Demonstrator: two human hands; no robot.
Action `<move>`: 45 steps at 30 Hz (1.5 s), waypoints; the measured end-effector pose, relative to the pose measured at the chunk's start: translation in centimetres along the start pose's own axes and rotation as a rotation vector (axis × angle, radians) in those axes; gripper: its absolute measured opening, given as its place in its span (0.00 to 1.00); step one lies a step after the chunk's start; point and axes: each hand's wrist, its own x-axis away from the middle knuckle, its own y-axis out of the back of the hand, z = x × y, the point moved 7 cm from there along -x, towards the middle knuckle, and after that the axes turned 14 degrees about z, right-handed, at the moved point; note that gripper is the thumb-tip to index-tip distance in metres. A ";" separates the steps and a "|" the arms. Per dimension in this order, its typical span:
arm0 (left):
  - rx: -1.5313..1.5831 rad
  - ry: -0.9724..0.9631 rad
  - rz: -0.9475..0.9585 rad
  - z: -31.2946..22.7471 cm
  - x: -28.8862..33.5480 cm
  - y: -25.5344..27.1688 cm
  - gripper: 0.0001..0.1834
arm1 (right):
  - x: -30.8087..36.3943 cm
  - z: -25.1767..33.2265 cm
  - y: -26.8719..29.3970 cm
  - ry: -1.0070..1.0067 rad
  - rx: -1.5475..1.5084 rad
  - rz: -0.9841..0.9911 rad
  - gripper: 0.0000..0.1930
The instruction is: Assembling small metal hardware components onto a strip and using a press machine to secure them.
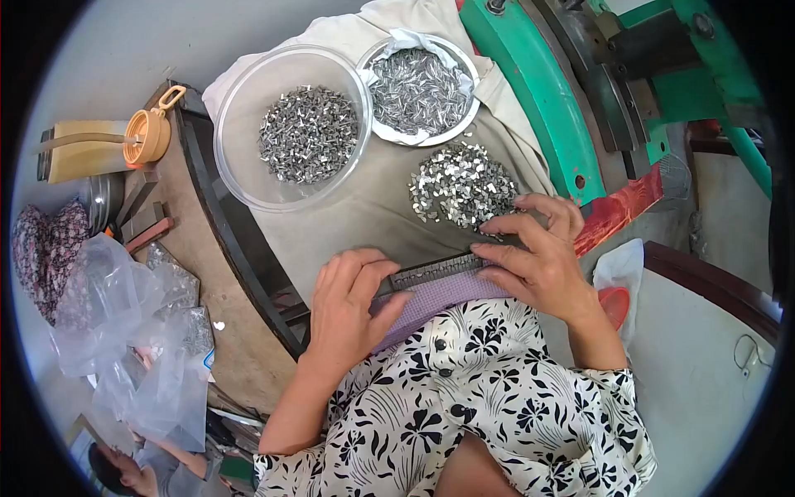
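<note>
A dark, narrow slotted metal bar (437, 270) lies across my front, with small metal pieces in a row along it. My left hand (346, 294) pinches its left end between thumb and fingers. At the other end, the thumb and index finger of my right hand (540, 258) straddle the bar. Another finger of that hand reaches the near edge of a loose pile of small shiny metal pieces (464, 184). Purple checked cloth (443, 296) shows under the bar, on my side.
A clear round tub (240, 157) of small metal parts and a white bowl (470, 116) of thin metal pieces stand beyond the pile on beige cloth (315, 236). Green machinery (542, 91) rises at right. Plastic bags (124, 306) and an orange-lidded bottle (145, 137) are left. Another person (149, 468) appears lower left.
</note>
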 end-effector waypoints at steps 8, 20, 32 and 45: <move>-0.014 -0.066 -0.056 -1.4 -1.6 -1.0 0.10 | -0.8 1.9 0.0 0.085 0.118 -0.090 0.07; -0.056 -0.035 -0.026 -1.7 -1.6 -1.2 0.09 | -0.8 4.6 -0.2 0.146 0.407 -0.132 0.05; 0.005 -0.051 -0.023 -1.3 -1.2 -1.0 0.16 | -5.6 0.3 5.4 0.083 0.076 -0.189 0.09; -0.083 -0.083 -0.007 -0.9 0.0 -0.9 0.16 | -17.4 -2.8 3.0 -0.029 0.126 0.152 0.09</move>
